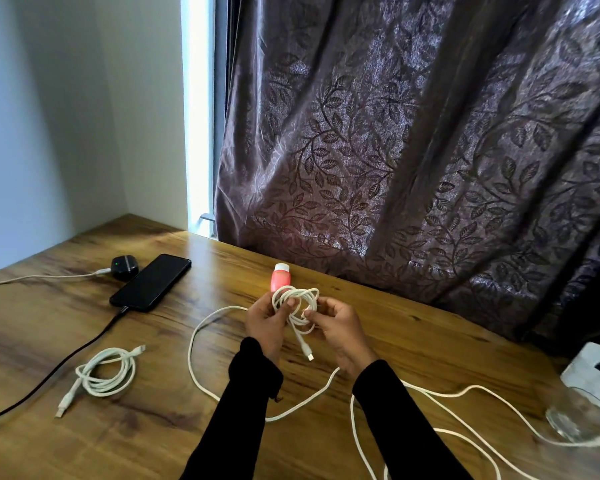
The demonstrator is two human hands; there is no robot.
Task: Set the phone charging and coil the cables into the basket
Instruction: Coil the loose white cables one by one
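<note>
A black phone (150, 282) lies face up on the wooden table (413, 344) at the left, with a dark cable (66, 358) plugged into its near end. My left hand (265, 323) grips a partly wound white cable coil (297, 301) held above the table, and my right hand (340, 327) pinches the same cable beside the coil. One plug end (309, 355) hangs down between my wrists. The cable's loose length (201, 372) trails in loops over the table. A second white cable (106, 374) lies coiled at the left. No basket is in view.
A black earbud case (124, 267) with a green light sits beside the phone, a pale cable plugged into it. A pink bottle (281, 277) stands behind my hands. A glass jar (584, 417) and a white box (594, 372) are at the right edge. A dark leaf-patterned curtain (413, 150) hangs behind.
</note>
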